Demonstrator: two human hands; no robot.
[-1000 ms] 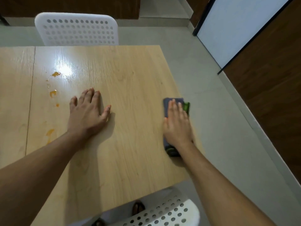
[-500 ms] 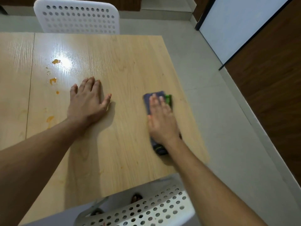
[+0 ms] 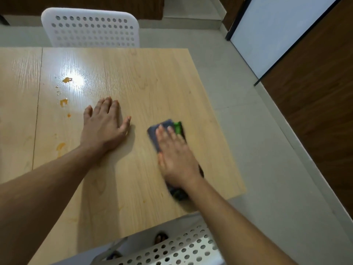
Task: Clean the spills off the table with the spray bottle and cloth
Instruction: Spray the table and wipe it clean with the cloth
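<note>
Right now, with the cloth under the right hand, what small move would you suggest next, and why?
Probably slide the cloth leftward across the table: the right hand presses it flat, while the orange spills lie untouched beyond the left hand, which would likely have to lift aside.

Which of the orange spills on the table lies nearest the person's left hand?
The small orange dot, just beyond the little finger of the left hand. The other spills, such as the one by the glare, lie farther off.
</note>
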